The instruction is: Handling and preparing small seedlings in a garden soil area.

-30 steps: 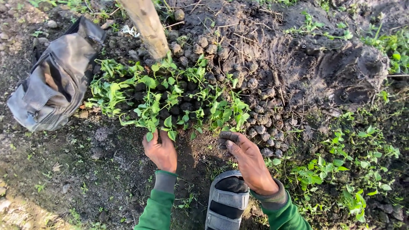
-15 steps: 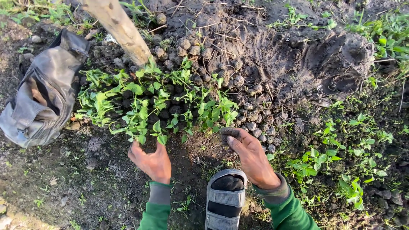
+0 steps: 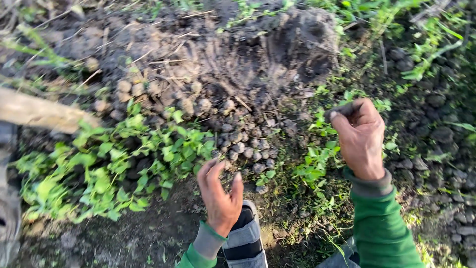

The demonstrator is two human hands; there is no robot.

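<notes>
- The right hand (image 3: pixel 361 136) is raised above the weedy ground, to the right of the cluster of small soil balls (image 3: pixel 245 144), fingers curled in and thumb pressed against them
- It pinches a small dark lump of soil (image 3: pixel 341 110) at the fingertips; the lump pokes out toward the cluster, clear of the ground
- The left hand (image 3: pixel 220 194) hovers just below the soil balls, fingers spread and loosely bent, holding nothing; its fingertips are near the lowest balls, but whether they touch is blurred
- The soil balls lie packed together in rows on the dark earth, some brown and dry at the upper left, darker ones nearer the hands
- Green seedlings (image 3: pixel 124 164) spread thickly to the left of the cluster, leaves overlapping some balls
- A pale wooden pole (image 3: pixel 39 113) lies slanting above the seedlings, left of the cluster
- A grey sandal (image 3: pixel 244 239) sits just below the cluster, under the left wrist
- Both arms wear green sleeves (image 3: pixel 384 231) with grey cuffs
- A mound of dark soil (image 3: pixel 302 44) rises above the cluster
</notes>
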